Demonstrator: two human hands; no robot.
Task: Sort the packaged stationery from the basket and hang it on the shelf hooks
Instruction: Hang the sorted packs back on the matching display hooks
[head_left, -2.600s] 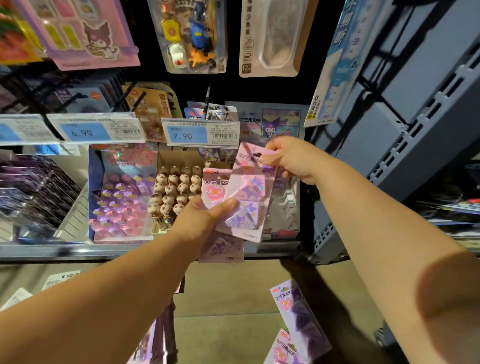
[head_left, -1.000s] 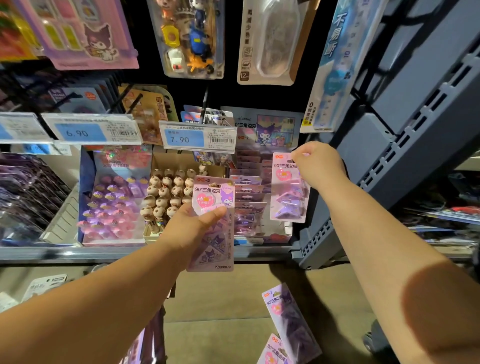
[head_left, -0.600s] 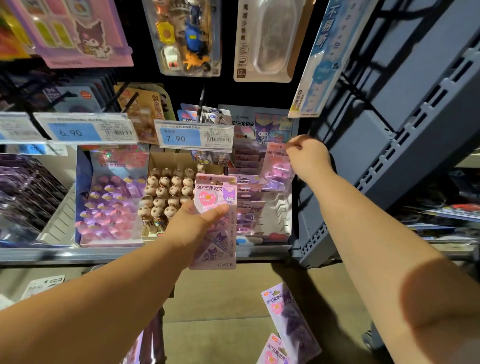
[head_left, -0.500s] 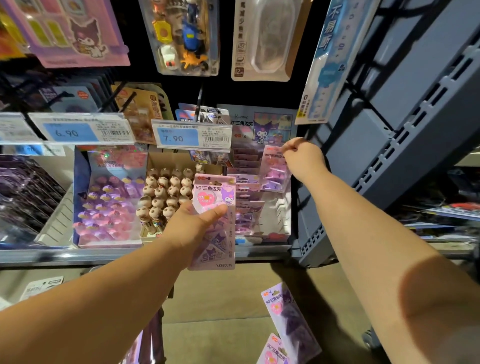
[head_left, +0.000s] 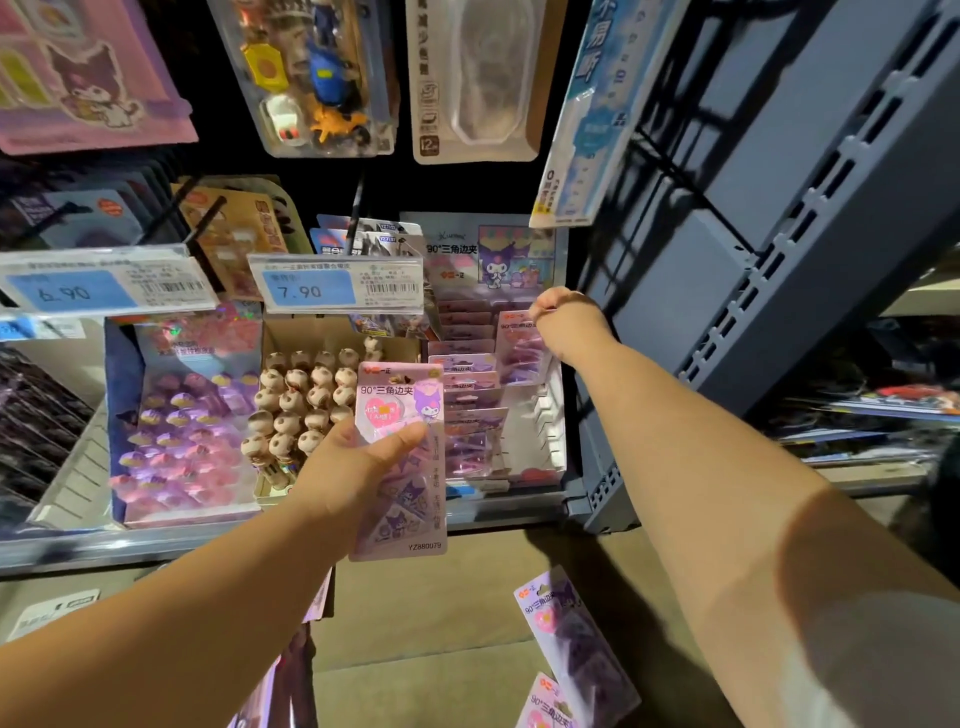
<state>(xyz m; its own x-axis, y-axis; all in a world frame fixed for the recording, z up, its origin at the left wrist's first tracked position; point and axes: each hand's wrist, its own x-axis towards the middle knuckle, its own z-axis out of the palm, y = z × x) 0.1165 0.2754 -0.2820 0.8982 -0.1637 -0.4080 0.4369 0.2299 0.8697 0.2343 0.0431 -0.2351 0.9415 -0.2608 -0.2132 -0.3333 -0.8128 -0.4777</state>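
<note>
Right grip (head_left: 566, 319) pinches a pink pack (head_left: 521, 349) into the box (head_left: 553, 426) at one o'clock; left grip (head_left: 358, 462) holds the next pack (head_left: 400, 410), likely to follow.

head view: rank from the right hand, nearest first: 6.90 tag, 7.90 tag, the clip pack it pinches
1. Clip pack, pinched by the right hand, at the display box.
2. 7.90 tag, to the left.
3. 6.90 tag, far left.
Left hand holds a second clip pack, unranked.
</note>
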